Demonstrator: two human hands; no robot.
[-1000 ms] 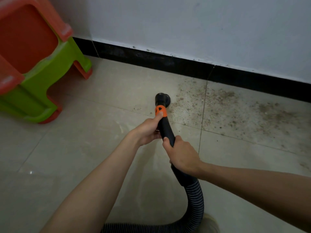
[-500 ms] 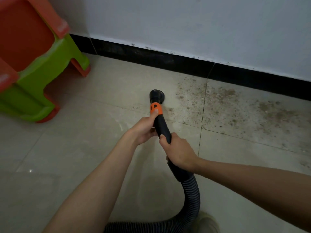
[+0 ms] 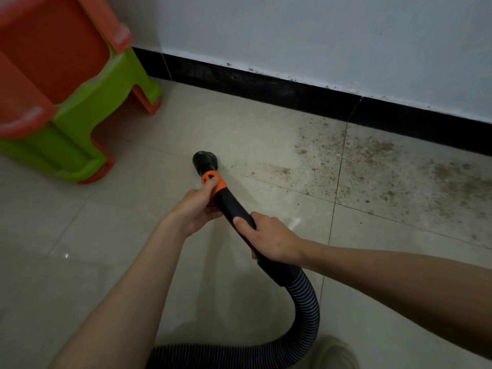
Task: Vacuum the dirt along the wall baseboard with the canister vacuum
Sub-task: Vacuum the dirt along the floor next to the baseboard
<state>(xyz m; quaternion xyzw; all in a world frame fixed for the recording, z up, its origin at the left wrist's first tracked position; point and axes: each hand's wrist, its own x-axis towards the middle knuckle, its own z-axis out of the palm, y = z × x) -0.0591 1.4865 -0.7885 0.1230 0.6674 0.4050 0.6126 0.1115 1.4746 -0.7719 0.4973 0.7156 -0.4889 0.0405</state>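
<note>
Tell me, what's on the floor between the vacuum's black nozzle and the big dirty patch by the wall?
Mostly bare tile, the head view shows: between the nozzle and the dirt patch, only a thin trail of specks.

Dim, soft indoor light; faint glare spots on floor tiles (image 3: 66,255); slightly blurred, bent toward the edges.

arms: bare, no sleeves | hands: left hand (image 3: 198,206), right hand (image 3: 274,239), no gloves
</note>
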